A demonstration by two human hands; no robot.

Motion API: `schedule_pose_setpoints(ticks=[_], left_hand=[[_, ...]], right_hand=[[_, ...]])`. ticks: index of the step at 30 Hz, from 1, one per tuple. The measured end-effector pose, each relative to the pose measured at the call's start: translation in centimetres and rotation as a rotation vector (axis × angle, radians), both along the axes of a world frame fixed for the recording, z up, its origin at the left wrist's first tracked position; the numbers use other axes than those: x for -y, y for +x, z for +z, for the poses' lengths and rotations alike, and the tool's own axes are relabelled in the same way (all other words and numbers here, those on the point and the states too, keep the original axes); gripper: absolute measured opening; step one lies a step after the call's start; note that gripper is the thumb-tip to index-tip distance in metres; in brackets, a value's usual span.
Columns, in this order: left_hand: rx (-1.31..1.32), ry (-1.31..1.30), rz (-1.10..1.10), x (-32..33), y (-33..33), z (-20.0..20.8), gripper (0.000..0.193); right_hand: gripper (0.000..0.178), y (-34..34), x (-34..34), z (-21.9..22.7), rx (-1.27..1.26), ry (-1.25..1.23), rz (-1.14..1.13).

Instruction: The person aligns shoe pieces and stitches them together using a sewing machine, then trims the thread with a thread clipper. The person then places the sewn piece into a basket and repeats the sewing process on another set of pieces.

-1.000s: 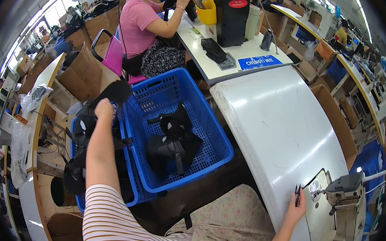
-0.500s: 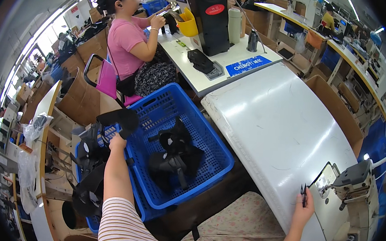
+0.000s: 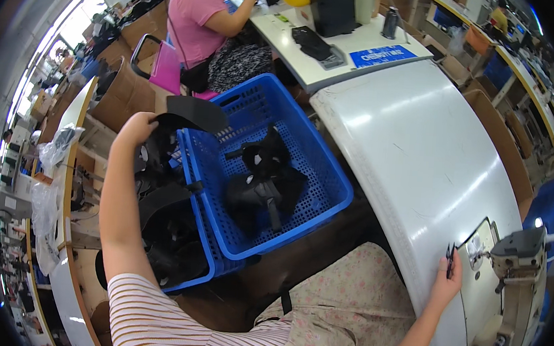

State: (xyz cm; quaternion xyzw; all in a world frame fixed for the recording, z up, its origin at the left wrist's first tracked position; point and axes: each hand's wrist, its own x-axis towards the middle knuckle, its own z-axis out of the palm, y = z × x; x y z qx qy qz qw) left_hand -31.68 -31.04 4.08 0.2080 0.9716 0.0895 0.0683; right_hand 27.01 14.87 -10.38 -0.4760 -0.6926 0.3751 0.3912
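My left hand (image 3: 139, 127) is closed on the end of a curved, flat black piece (image 3: 197, 113), lifted over the left blue basket (image 3: 206, 270). More black pieces (image 3: 170, 243) are heaped in that basket, several with straps. On the right, my right hand (image 3: 448, 284) grips a small pair of dark thread snips (image 3: 450, 259), points upward, above the white table (image 3: 414, 164). Between my arms stands a second blue basket (image 3: 336, 210), holding a few black strapped pieces (image 3: 267, 179) with small white patches.
A sewing machine (image 3: 517, 257) is set at the table's right end. Ahead, a person in a pink top (image 3: 195, 17) sits on a pink chair (image 3: 167, 67) at another worktable (image 3: 320, 79). A cardboard box (image 3: 123, 99) stands beyond the left basket.
My left hand has moved left, lifting the curved black piece by its end. The view has tipped downward, so the tables and baskets sit higher. My right hand still holds the snips.
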Motion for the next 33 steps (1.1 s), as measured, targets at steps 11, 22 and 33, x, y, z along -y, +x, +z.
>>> schedule_pose_setpoints(ticks=[11, 22, 33], left_hand=[[-0.428, 0.407, -0.499, -5.9, -0.8, 7.8, 0.039], [0.446, 1.161, -0.881, -30.0, 28.9, 4.2, 0.06], [0.241, 0.349, -1.237, -33.5, 37.7, 5.1, 0.01]], right_hand=[[0.031, 1.6, 2.8, 0.4, -0.575, -0.361, 0.067], [0.024, 40.7, 6.5, 0.2, 0.73, 0.475, -0.997], [0.021, 45.0, 17.2, -5.6, 0.358, -0.17, -1.11]])
